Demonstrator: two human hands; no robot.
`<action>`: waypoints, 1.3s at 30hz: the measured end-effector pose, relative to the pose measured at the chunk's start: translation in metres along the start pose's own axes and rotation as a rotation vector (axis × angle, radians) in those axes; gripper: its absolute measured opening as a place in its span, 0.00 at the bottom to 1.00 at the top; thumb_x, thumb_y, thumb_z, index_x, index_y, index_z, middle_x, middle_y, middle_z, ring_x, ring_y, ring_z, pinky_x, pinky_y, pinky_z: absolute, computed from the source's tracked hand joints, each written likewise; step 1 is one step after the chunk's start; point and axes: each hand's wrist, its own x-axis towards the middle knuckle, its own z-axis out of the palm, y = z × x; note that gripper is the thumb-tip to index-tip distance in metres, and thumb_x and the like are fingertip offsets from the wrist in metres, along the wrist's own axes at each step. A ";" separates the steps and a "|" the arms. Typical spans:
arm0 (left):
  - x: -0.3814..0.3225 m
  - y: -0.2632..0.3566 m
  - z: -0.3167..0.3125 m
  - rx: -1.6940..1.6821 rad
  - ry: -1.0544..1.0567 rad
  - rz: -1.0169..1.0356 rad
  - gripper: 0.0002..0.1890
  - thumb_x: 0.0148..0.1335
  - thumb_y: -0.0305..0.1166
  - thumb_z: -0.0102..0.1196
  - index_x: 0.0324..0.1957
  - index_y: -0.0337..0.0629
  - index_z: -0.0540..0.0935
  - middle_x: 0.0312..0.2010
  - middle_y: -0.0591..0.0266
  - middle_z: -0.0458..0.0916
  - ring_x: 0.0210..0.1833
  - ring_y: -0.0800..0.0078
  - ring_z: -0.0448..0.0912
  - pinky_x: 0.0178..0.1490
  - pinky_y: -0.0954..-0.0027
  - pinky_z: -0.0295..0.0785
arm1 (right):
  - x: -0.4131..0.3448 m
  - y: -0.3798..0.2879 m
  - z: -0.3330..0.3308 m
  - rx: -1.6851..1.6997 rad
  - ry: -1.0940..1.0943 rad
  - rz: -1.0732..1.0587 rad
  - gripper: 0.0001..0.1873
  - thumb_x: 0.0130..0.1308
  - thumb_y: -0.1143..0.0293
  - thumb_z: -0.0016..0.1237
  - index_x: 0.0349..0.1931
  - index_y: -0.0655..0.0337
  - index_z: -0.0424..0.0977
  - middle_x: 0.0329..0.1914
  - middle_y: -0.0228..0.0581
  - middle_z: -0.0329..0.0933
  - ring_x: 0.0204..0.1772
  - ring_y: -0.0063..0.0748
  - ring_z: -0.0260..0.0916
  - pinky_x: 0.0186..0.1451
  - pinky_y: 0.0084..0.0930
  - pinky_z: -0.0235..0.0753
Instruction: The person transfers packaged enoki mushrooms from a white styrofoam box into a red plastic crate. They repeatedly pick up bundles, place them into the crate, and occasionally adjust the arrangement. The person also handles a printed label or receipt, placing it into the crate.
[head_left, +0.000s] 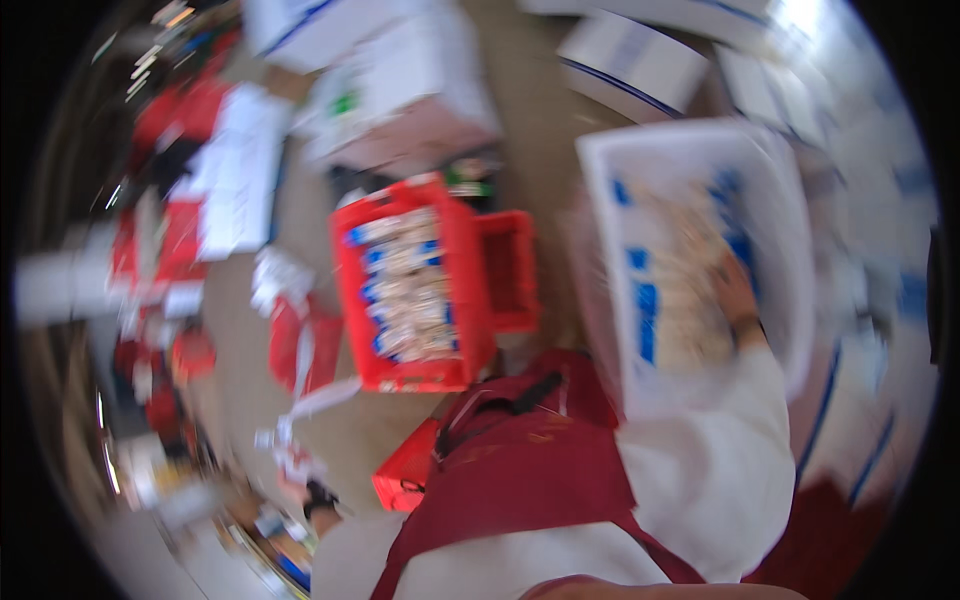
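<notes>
My right hand (735, 289) reaches down into a white lined tub (600, 172) on the right. Its fingers touch beige packets with blue ends (679, 300); blur hides whether they grip one. Low on the left, my left hand (295, 489), with a black band at the wrist, is closed around a light-coloured packet (292, 454). That packet is too blurred to identify. Between my hands, in front of the maroon apron (525, 480), stands a red plastic crate (472, 300). Rows of similar clear-wrapped packets (409, 292) with blue ends lie in it.
A smaller red container (510, 270) adjoins the crate's right side. Another red crate (405, 469) stands by the apron. White cartons (634, 64) stand beyond the tub, and a large white box (405, 97) beyond the crate. A red bag (300, 345) lies on the floor at left.
</notes>
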 end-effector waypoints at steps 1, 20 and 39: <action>-0.004 -0.009 0.000 -0.138 -0.003 0.056 0.22 0.54 0.35 0.43 0.51 0.35 0.69 0.33 0.57 0.72 0.26 0.73 0.66 0.35 0.70 0.67 | 0.004 0.001 -0.006 -0.163 -0.005 -0.127 0.15 0.59 0.72 0.42 0.46 0.57 0.75 0.68 0.54 0.54 0.71 0.52 0.48 0.71 0.46 0.50; -0.052 -0.075 0.011 -0.142 0.117 0.265 0.30 0.51 0.36 0.43 0.61 0.48 0.66 0.53 0.52 0.74 0.20 0.77 0.63 0.57 0.61 0.64 | 0.009 -0.013 -0.051 -0.262 -0.359 -0.330 0.34 0.35 0.59 0.67 0.47 0.52 0.71 0.73 0.63 0.33 0.73 0.62 0.36 0.71 0.53 0.42; -0.029 -0.088 -0.023 -0.087 0.071 0.252 0.27 0.52 0.37 0.42 0.57 0.47 0.68 0.47 0.54 0.75 0.20 0.76 0.63 0.53 0.60 0.65 | 0.027 -0.039 -0.022 -0.684 -0.576 0.055 0.43 0.34 0.40 0.63 0.55 0.44 0.72 0.74 0.59 0.27 0.74 0.66 0.28 0.68 0.62 0.42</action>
